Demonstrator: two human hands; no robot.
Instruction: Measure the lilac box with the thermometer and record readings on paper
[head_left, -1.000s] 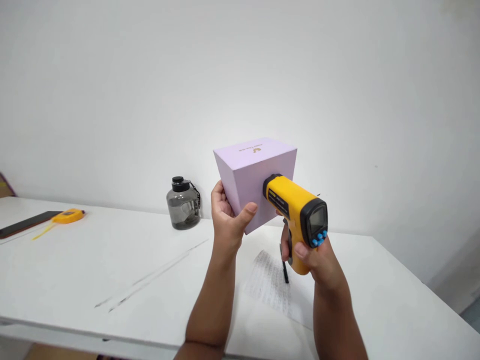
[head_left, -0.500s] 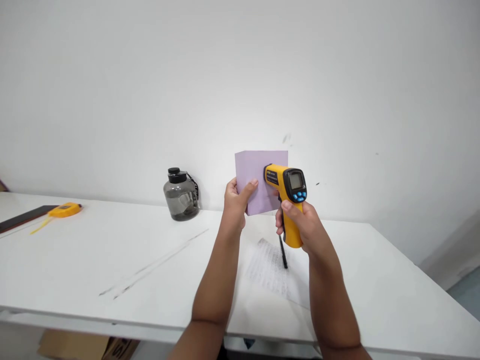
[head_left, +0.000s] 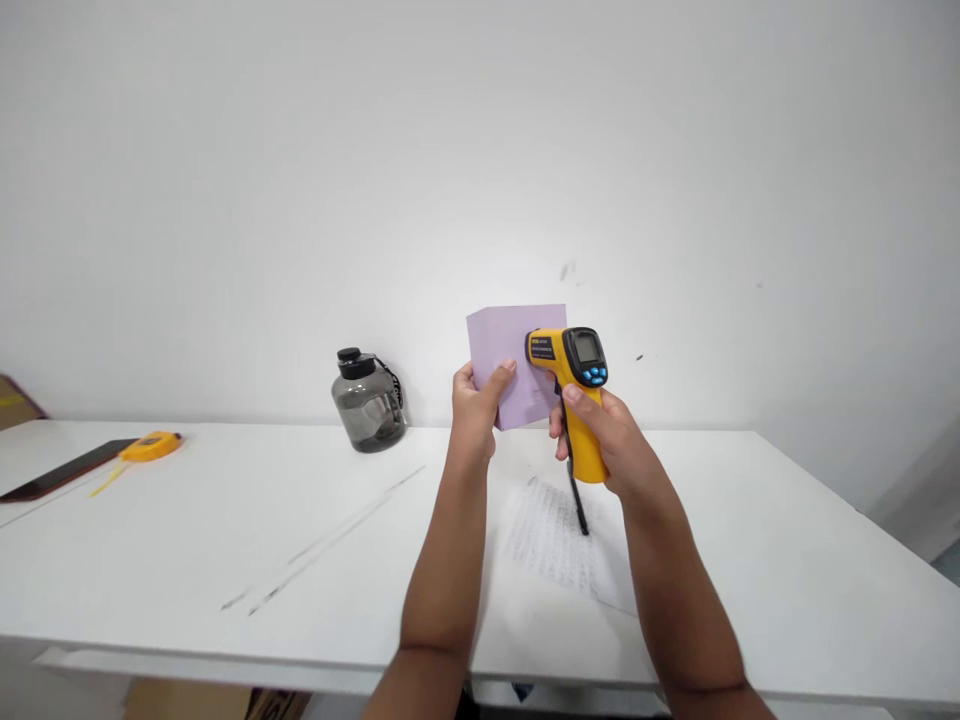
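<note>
Purple box, one — I hold it raised above the table in my left hand, thumb pressed on its near face. Yellow thermometer, one — my right hand is wrapped around its handle, nose at the box's near face; whether they touch, I cannot tell. Black pen: on the paper, near the hands. Bottle: far side, left of the box. Tape measure: farther left.

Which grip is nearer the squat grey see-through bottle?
Left. The left grip, on the lilac angular box, is right of the bottle; the right grip, around the yellow pistol-shaped device, is farther right.
</note>
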